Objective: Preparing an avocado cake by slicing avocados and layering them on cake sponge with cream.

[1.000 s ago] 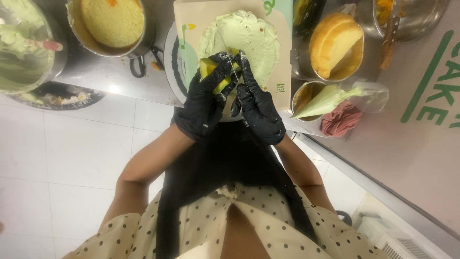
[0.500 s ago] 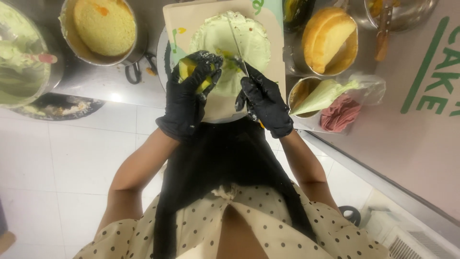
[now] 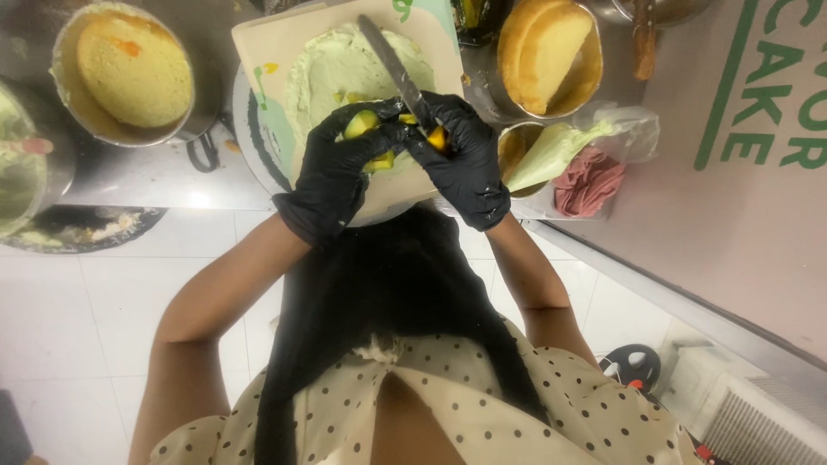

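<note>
Hands: I see both in black gloves, close together over the near edge of the cake board.
Left hand: fingers curled shut around a piece of fruit, green and yellow, held just above the board.
Right hand: closed on the handle of a knife; its blade points away from me, across the cake.
Cake: round, coated in pale green cream, sitting on the beige board on a turntable.
Counter, left edge: a pan holding a yellow sponge.
Counter, right side: another sponge in a bowl, and a piping bag of green cream beside it.
</note>
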